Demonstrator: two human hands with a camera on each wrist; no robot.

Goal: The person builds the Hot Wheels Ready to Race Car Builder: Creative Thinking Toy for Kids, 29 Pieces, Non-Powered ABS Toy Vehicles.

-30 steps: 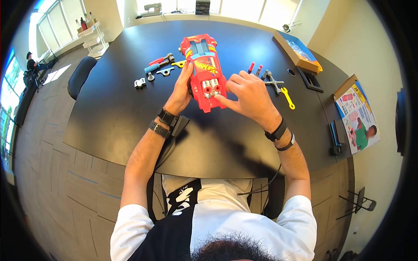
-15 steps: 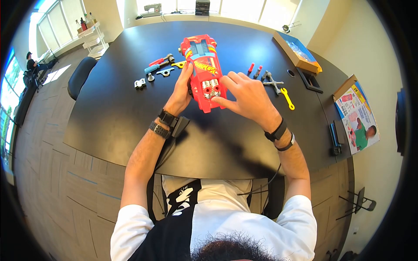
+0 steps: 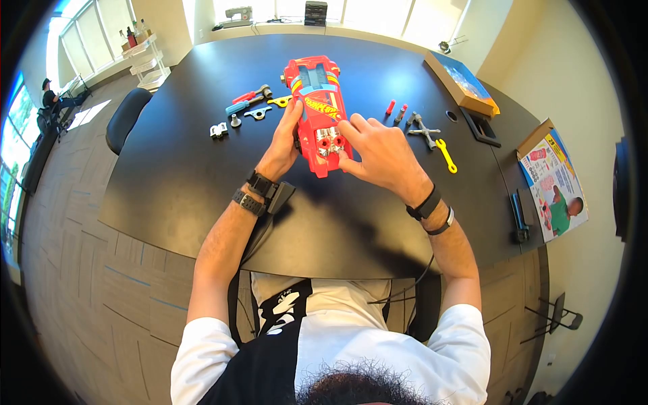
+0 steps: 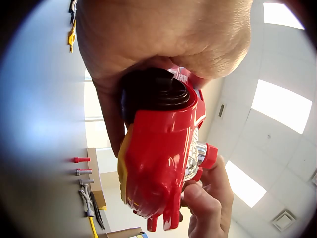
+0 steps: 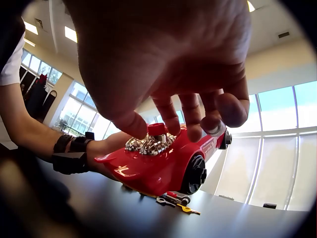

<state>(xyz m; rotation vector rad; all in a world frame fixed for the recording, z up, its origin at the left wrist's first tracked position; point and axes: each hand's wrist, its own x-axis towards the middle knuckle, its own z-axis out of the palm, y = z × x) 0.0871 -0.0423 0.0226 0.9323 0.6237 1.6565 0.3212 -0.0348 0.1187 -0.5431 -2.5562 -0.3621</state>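
Observation:
A red toy car (image 3: 316,108) with a chrome engine (image 3: 329,142) is held above the table by my left hand (image 3: 281,143), which grips its left side near a wheel. My right hand (image 3: 388,156) is at the engine end, thumb and forefinger at the chrome part. In the left wrist view the thumb and a finger meet the engine beside a red cap (image 4: 210,155). The right wrist view shows the right hand (image 5: 168,64) over the engine (image 5: 149,145), fingers bent loosely, thumb beside the red cap (image 5: 157,129). The left palm is hidden there behind the car.
Left on the table (image 3: 169,182) lie toy tools (image 3: 246,102), a yellow part (image 3: 279,101) and a white piece (image 3: 218,130). To the right are red-tipped pieces (image 3: 390,107), a grey cross wrench (image 3: 424,131), a yellow wrench (image 3: 446,156), an open box (image 3: 466,94) and a printed box (image 3: 552,182).
My right hand has shifted slightly, its forefinger and thumb now closer in on the engine. The car, in my left hand, has moved a little to the right.

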